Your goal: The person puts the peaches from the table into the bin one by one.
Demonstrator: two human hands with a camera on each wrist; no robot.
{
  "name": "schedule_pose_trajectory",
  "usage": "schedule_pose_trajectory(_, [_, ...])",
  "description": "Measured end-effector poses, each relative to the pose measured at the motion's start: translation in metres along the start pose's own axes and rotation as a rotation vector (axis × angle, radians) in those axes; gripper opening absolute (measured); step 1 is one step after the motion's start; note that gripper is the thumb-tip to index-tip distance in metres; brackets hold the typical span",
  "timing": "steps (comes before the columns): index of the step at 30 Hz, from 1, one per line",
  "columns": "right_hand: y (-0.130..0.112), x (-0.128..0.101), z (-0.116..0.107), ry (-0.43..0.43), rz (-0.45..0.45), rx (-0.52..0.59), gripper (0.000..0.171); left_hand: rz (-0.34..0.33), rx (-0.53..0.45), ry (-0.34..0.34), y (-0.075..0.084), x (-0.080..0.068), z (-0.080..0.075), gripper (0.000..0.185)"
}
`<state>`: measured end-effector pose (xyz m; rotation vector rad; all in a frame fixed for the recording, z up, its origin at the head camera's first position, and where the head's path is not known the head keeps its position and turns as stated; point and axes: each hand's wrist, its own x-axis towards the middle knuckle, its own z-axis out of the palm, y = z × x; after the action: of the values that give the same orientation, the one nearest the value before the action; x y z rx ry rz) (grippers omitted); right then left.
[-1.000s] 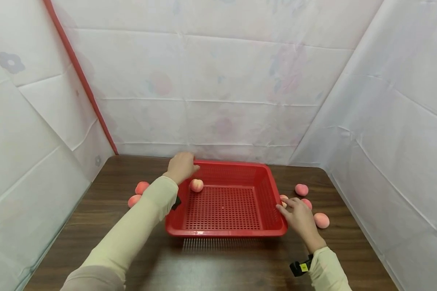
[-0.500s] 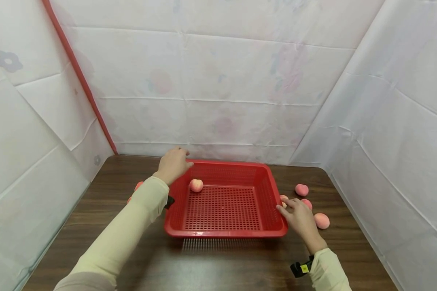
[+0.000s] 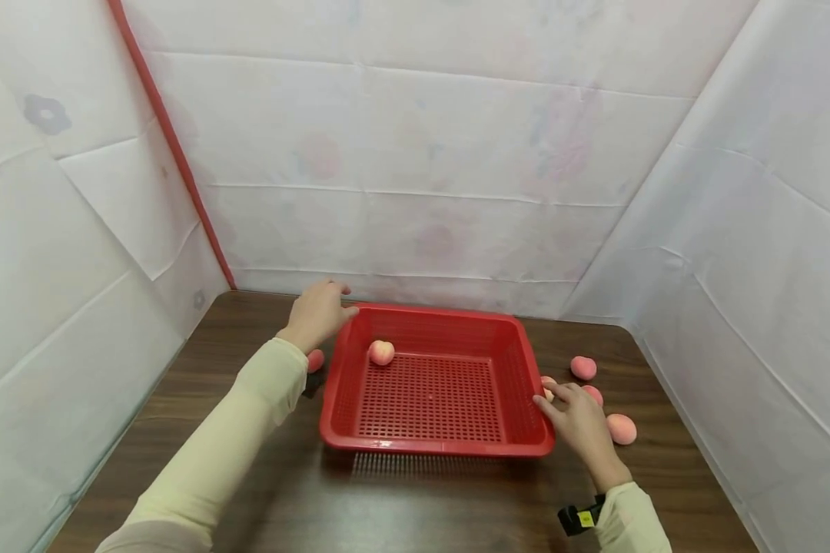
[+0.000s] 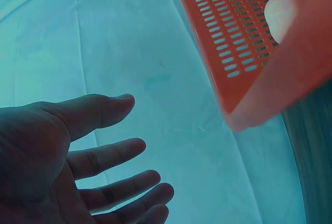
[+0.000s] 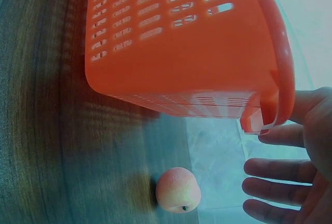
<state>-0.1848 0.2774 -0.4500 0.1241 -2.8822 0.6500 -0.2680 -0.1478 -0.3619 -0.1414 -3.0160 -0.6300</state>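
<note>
A red plastic basket (image 3: 436, 445) stands on the dark wood table with one peach (image 3: 381, 352) in its far left part. My left hand (image 3: 316, 313) hovers by the basket's far left corner; in the left wrist view its fingers are spread, with a gap to the red rim. At the right side, my right hand (image 3: 581, 422) pinches the basket rim between thumb and index finger. The right wrist view shows its other fingers extended below the rim, the thumb partly hidden. A peach (image 3: 549, 386) lies just outside the basket beside that hand.
More peaches lie on the right of the table: one at the back (image 3: 584, 368), one behind the right hand (image 3: 593, 395), one nearer (image 3: 622, 428). Another peach (image 3: 315, 361) shows between the left wrist and the basket. White patterned sheets (image 3: 415, 153) wall the table in.
My left hand has drawn left off the basket's far left corner, its arm covering the peaches on the left. The right hand keeps its place at the rim. The head view has shifted slightly.
</note>
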Motion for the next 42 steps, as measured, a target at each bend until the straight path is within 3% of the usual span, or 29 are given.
schedule_pose_trajectory(8, [0.001, 0.0, -0.002, 0.001, -0.044, -0.003, 0.045, -0.029, -0.005, -0.008, -0.018, -0.008, 0.001, 0.046])
schedule_pose_trajectory(17, [0.002, 0.0, -0.003, -0.015, -0.032, 0.012, 0.047, -0.053, -0.003, -0.001, -0.034, -0.014, 0.006, 0.046])
schedule_pose_trajectory(23, [-0.001, 0.0, -0.002, -0.005, -0.04, 0.014, 0.046, -0.082, 0.012, -0.032, -0.044, -0.018, 0.01, 0.048])
schedule_pose_trajectory(32, [-0.001, -0.001, -0.002, -0.003, -0.038, 0.009, 0.046, -0.126, 0.025, -0.096, -0.059, -0.018, 0.028, 0.049])
schedule_pose_trajectory(42, [-0.001, -0.001, -0.005, -0.016, -0.042, 0.008, 0.046, -0.136, 0.017, -0.106, -0.069, -0.016, 0.048, 0.047])
